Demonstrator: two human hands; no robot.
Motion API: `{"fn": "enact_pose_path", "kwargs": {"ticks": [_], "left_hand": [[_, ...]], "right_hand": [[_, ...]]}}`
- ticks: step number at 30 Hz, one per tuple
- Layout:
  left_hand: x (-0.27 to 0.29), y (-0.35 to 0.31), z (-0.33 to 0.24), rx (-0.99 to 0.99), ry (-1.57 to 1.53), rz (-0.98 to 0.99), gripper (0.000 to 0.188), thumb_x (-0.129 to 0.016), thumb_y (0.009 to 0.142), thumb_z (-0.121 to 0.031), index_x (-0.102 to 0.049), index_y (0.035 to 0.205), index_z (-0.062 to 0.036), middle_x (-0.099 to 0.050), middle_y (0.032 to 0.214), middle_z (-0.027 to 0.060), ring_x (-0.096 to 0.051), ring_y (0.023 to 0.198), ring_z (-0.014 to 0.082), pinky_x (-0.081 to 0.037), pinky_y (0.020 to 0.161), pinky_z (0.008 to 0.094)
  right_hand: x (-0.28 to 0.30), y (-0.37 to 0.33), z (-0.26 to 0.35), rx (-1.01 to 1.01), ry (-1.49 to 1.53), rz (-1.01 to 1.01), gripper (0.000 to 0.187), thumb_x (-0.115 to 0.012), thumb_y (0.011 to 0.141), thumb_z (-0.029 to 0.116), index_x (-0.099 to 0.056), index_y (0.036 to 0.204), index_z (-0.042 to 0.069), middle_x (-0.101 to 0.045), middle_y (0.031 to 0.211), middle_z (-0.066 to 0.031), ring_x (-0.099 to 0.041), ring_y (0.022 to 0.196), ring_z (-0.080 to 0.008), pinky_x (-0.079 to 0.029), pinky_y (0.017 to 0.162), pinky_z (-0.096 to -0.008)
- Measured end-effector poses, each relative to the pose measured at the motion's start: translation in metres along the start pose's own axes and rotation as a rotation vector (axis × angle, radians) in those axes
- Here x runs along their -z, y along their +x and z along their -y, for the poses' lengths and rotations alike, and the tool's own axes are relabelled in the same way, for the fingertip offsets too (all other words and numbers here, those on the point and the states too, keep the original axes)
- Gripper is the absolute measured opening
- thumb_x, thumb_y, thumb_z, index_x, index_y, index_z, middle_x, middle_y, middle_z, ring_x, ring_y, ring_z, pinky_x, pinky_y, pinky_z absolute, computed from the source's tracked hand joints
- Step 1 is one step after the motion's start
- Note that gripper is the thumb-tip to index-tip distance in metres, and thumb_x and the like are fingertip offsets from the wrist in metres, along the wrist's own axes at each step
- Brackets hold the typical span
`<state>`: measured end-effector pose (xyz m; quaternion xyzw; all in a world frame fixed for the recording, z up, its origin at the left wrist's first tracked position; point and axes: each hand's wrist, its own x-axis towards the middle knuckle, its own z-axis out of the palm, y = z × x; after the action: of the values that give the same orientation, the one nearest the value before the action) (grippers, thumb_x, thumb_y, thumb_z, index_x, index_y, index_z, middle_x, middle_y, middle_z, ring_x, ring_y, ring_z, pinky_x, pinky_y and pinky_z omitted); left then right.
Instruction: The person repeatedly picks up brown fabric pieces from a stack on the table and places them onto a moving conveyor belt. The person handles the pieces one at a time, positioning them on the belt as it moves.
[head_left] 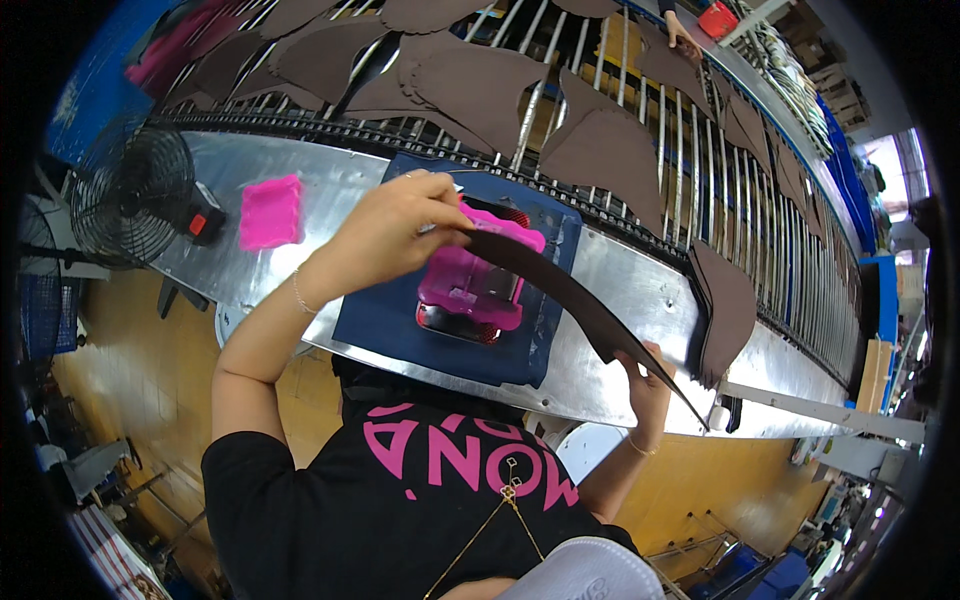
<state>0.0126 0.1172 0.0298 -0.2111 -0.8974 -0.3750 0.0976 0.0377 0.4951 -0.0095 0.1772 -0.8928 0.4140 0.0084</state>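
My left hand (405,215) pinches one end of a thin, dark brown cut sheet (545,275). At its other end, my right hand (645,385) grips the same sheet by its edge. Seen nearly edge-on, the sheet bows between the two hands, lifted over the work surface. Beneath it, a bright pink plastic tray-like piece (455,285) sits on top of a black-and-red object (430,325), mostly covered. Both rest on a dark blue mat (380,320). To the right lies a small stack of similar dark brown sheets (727,315).
A conveyor of metal bars (690,160) carries several brown sheets (605,145) beyond the metal table (625,280). On the left are a second pink tray (270,213) and a black fan (135,190). Another person's hand (683,38) reaches over the conveyor's far side.
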Motion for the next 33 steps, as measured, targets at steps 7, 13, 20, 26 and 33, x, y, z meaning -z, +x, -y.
{"fn": "enact_pose_path", "kwargs": {"ticks": [7, 13, 20, 26, 33], "left_hand": [[-0.05, 0.049, -0.032, -0.273, 0.087, 0.209, 0.007, -0.071, 0.072, -0.016, -0.069, 0.078, -0.0127, -0.051, 0.088, 0.0037, -0.05, 0.089, 0.0238, -0.04, 0.077, 0.0363], [-0.057, 0.148, -0.06, -0.502, 0.176, -0.125, 0.005, -0.061, 0.076, -0.007, -0.064, 0.078, -0.0105, -0.049, 0.088, 0.006, -0.05, 0.088, 0.0242, -0.039, 0.075, 0.0369], [-0.032, 0.236, -0.099, -0.929, 0.574, -0.509, 0.004, -0.062, 0.07, -0.012, -0.064, 0.07, -0.0144, -0.051, 0.098, 0.0006, -0.048, 0.102, 0.0182, -0.038, 0.088, 0.0367], [-0.031, 0.268, -0.092, -0.958, 0.9, -0.492, 0.011, -0.063, 0.072, -0.02, -0.066, 0.061, -0.0172, -0.052, 0.103, -0.0067, -0.047, 0.105, 0.0143, -0.037, 0.091, 0.0396], [-0.015, 0.28, -0.069, -0.91, 0.981, -0.486, 0.009, -0.061, 0.076, -0.021, -0.067, 0.07, -0.0181, -0.051, 0.111, -0.0047, -0.043, 0.111, 0.0168, -0.035, 0.091, 0.0412]], "right_hand": [[0.093, -0.05, 0.025, -0.163, -0.382, 0.123, 0.01, -0.065, 0.081, 0.005, -0.068, 0.09, 0.001, -0.068, 0.084, -0.011, -0.06, 0.065, -0.0191, -0.044, 0.059, -0.0316], [0.139, -0.051, 0.0, -0.201, -0.352, -0.146, 0.016, -0.064, 0.083, 0.013, -0.065, 0.092, -0.001, -0.065, 0.072, -0.0098, -0.057, 0.062, -0.0178, -0.045, 0.058, -0.0324], [0.107, 0.059, -0.007, -0.2, 0.11, -0.169, 0.023, -0.055, 0.091, 0.006, -0.059, 0.112, -0.002, -0.06, 0.087, 0.0015, -0.047, 0.068, -0.0018, -0.04, 0.058, -0.017], [0.008, 0.137, -0.026, -0.126, 0.398, -0.306, 0.032, -0.043, 0.1, 0.023, -0.058, 0.093, -0.004, -0.051, 0.06, -0.0006, -0.044, 0.051, -0.0057, -0.035, 0.046, -0.0222], [-0.028, 0.146, 0.01, -0.288, 0.443, -0.197, 0.024, -0.057, 0.093, 0.02, -0.056, 0.095, -0.004, -0.059, 0.064, -0.0058, -0.059, 0.052, -0.0113, -0.043, 0.043, -0.0223]]}}
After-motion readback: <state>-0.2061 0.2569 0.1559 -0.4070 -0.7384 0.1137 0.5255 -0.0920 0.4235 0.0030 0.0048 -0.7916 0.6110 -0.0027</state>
